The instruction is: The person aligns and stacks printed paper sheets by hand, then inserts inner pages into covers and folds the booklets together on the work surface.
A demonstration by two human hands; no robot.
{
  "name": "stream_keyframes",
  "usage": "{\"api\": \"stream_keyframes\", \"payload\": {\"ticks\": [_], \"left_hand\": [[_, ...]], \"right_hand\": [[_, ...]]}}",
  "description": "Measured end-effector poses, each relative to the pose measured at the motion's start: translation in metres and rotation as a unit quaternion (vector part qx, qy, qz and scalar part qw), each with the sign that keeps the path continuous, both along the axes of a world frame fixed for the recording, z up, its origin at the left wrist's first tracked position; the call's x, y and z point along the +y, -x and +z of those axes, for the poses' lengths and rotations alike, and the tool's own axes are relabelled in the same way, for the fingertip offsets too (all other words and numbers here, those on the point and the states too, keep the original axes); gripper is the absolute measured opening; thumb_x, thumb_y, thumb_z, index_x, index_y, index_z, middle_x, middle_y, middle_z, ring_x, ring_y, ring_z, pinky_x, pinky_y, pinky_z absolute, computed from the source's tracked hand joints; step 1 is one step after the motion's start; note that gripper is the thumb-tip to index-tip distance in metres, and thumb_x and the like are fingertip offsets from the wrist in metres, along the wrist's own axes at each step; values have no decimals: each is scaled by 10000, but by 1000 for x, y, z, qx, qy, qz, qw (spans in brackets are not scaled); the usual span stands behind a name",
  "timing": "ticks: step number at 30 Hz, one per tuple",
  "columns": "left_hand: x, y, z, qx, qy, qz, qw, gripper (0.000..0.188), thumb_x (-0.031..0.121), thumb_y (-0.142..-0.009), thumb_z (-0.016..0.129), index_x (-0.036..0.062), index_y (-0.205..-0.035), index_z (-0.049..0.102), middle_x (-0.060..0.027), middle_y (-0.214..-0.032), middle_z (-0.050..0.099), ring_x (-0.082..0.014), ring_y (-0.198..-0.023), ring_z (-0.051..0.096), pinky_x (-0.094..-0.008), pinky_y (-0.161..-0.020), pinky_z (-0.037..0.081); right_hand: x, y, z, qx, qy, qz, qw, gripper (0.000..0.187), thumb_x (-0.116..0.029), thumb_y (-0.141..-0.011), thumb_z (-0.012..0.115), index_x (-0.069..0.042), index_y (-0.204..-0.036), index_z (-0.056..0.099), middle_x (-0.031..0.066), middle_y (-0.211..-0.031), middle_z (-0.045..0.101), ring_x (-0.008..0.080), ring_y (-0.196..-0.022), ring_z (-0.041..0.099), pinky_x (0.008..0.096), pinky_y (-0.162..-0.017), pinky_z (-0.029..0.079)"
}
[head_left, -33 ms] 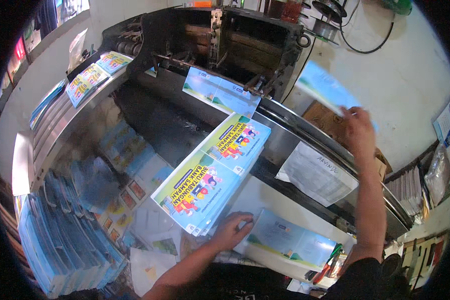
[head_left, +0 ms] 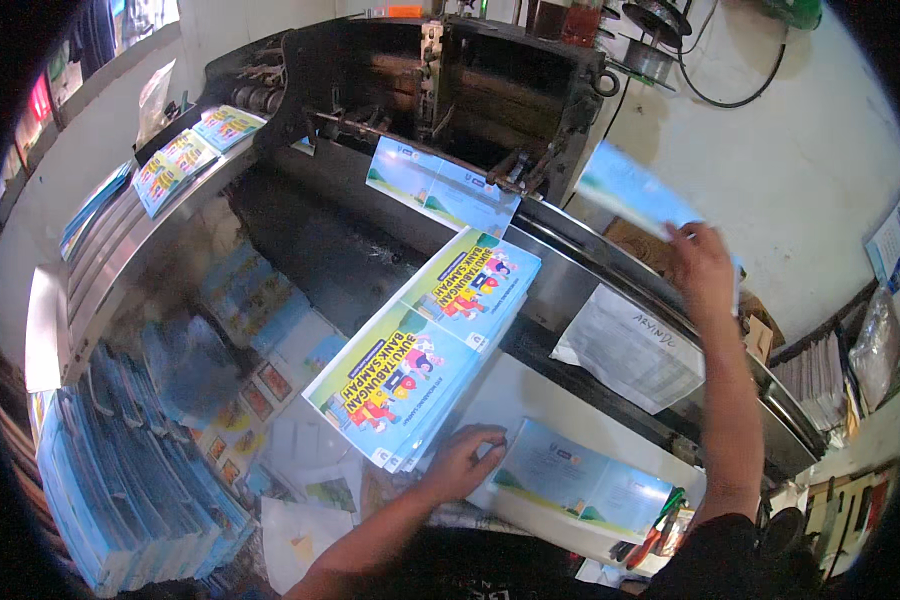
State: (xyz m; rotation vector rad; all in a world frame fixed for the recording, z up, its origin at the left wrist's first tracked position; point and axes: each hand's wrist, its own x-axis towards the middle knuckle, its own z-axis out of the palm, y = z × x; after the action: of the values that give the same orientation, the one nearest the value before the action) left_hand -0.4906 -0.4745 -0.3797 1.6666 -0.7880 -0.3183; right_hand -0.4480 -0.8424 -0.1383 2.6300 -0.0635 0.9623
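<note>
My right hand [head_left: 702,262] is raised at the right, closed on the edge of a pale blue printed sheet [head_left: 635,188] that is blurred by motion. My left hand [head_left: 467,462] rests low in the middle with curled fingers, a gap showing between thumb and forefinger; nothing shows in it. It lies between a stack of printed booklet covers [head_left: 395,385], bright blue and yellow with cartoon figures, and a light blue sheet [head_left: 585,480] lying on the white surface. Another blue sheet [head_left: 442,187] lies against the bar of the dark machine [head_left: 370,75].
Tall stacks of blue-edged paper [head_left: 135,490] stand at the lower left. Covers [head_left: 185,155] lie on a slatted metal rack. A white paper [head_left: 630,345] hangs over the machine's rail at the right. Tools with red and green handles [head_left: 655,540] sit near my right arm.
My right hand and the sheet in it have shifted slightly left and down. My left hand and the stack of covers stay put.
</note>
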Motion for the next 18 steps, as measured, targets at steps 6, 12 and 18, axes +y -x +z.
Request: {"api": "stream_keyframes", "payload": {"ticks": [6,12,18], "left_hand": [[6,1,1,-54,20,13,998,294,210,-951,639,35,-1186,613,-140,-1166,630,-246,-938,635,-331,-701,524],[5,-1,-3,-39,26,7,999,298,204,-948,641,38,-1193,609,-136,-1150,631,-238,-920,639,-325,-675,531],[4,-1,7,-10,2,4,1000,267,150,-911,671,22,-1141,626,-176,-1092,656,-327,-1030,640,-400,-892,498]], "right_hand": [[37,48,-98,116,-60,50,990,280,-115,-828,645,-129,-1103,692,82,-981,630,296,-910,598,441,-797,495],[94,161,-99,322,-207,45,923,489,-345,-779,753,-72,-1169,642,133,-1121,619,330,-1041,590,442,-883,493],[161,232,-111,440,-147,22,886,723,-456,-729,787,-91,-1312,562,206,-1299,511,379,-1143,515,489,-957,469]]}}
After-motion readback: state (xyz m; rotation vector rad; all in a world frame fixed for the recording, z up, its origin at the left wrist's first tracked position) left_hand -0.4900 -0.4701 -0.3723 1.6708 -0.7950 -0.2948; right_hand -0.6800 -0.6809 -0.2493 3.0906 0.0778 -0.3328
